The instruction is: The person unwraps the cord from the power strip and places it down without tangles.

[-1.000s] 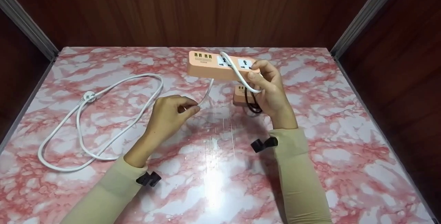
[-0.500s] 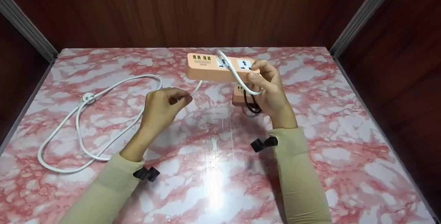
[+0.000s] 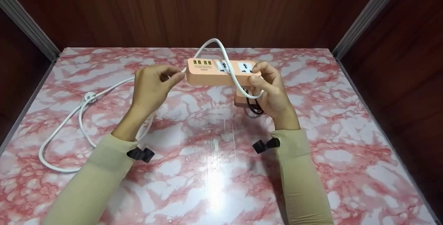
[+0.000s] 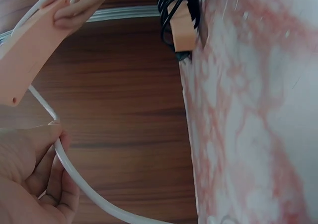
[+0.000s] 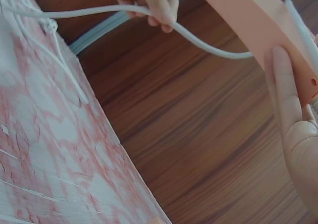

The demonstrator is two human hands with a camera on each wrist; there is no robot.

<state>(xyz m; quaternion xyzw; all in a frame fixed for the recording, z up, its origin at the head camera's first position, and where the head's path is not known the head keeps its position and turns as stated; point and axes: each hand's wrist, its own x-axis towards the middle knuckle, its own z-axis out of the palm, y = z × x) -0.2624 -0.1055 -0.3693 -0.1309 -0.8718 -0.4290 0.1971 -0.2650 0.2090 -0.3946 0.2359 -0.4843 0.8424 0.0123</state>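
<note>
My right hand (image 3: 275, 91) grips the right end of an orange power strip (image 3: 211, 79), holding it above the table with its sockets and USB ports facing up. A white cord (image 3: 231, 71) leaves that end, crosses over the strip's top and arches behind it. Between thumb and fingertips my left hand (image 3: 150, 84) pinches the cord just off the strip's left end. The left wrist view shows the pinched cord (image 4: 79, 179) running on past the left hand (image 4: 30, 169). In the right wrist view, fingers (image 5: 285, 85) lie along the underside of the strip (image 5: 263, 30).
The cord's remaining length lies in loose loops on the left of the marbled table (image 3: 311, 183), with a white plug (image 3: 89, 97) among them. Behind the right hand rests a second orange power strip (image 4: 183, 33) bundled with black cord (image 4: 171, 5). Wooden panels surround the table.
My left hand has moved up and left with the cord, from below the strip to beside its left end. The cord's arch over the strip has grown taller. The right hand has barely moved.
</note>
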